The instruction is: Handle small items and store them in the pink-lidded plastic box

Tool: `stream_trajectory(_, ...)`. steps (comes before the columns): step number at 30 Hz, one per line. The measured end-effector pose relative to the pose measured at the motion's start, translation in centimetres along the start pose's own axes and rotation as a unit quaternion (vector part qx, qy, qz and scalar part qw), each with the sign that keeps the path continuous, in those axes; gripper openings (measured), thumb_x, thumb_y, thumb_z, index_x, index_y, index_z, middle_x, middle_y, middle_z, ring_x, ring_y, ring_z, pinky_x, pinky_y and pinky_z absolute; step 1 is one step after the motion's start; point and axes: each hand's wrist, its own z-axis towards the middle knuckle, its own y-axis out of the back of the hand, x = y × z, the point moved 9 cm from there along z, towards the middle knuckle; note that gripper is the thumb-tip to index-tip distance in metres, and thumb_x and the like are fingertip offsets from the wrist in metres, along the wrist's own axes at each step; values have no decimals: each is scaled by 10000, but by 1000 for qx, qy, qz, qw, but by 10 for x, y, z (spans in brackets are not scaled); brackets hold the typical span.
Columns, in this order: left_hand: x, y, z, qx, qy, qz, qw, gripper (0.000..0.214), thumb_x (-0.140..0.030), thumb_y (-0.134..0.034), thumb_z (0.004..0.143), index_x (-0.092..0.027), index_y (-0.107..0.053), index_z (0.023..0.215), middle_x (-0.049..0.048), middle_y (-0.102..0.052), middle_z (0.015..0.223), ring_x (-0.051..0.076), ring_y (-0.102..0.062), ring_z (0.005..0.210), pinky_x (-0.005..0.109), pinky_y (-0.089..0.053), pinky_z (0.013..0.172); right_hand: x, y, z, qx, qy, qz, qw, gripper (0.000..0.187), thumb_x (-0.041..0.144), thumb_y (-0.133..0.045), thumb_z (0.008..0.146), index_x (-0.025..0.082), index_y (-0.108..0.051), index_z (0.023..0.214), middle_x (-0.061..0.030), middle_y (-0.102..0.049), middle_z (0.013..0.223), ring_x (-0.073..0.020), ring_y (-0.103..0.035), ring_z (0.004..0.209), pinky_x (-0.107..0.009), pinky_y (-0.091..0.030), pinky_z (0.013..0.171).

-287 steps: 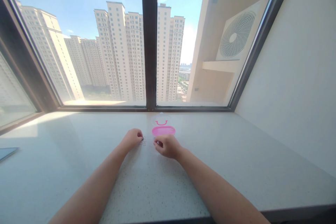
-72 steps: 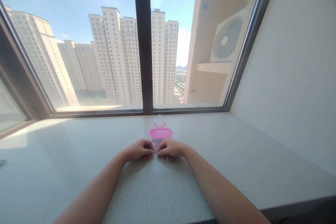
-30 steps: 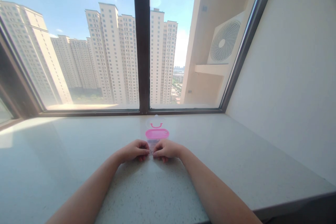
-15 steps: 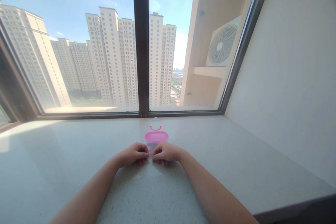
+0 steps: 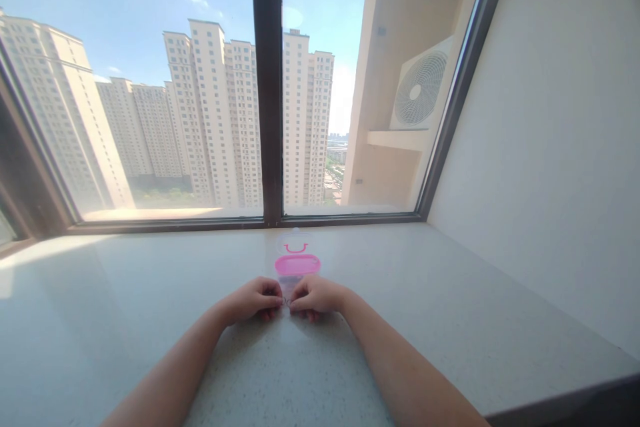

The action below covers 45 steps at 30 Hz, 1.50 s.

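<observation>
My left hand (image 5: 257, 299) and my right hand (image 5: 319, 295) meet low over the pale countertop, fingertips almost touching. Each one is closed in a pinch. A small thin dark ring (image 5: 283, 301) pokes out at the left fingertips, and a similar ring (image 5: 289, 303) shows at the right ones; what kind of rings they are is too small to tell. Just beyond my hands stands a clear plastic box (image 5: 297, 265) with a pink rim. Its transparent lid (image 5: 295, 242), with a pink handle, lies behind it. My fingers hide the front of the box in part.
The speckled pale countertop (image 5: 150, 320) runs up to a window with a dark frame (image 5: 267, 113). A white wall (image 5: 540, 167) borders it on the right, and its front edge (image 5: 565, 397) shows at lower right. High-rise buildings are outside.
The whole view has shifted slightly, so that everything sits a little lower. My hands keep the same pinch, and the rings show a bit more clearly between the fingertips.
</observation>
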Motion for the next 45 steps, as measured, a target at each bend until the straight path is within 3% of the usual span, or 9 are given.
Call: stream_trajectory(45, 2, 1, 0, -11, -3, -16, 1000, 302, -424, -640, 658, -148, -541, 730, -35, -534, 593, 127, -534, 551, 249, -421, 517, 1, -1, 0, -3, -3, 12, 1000, 128, 219, -596, 713, 120, -657, 766, 22, -563, 583, -76, -527, 433, -163, -395, 405)
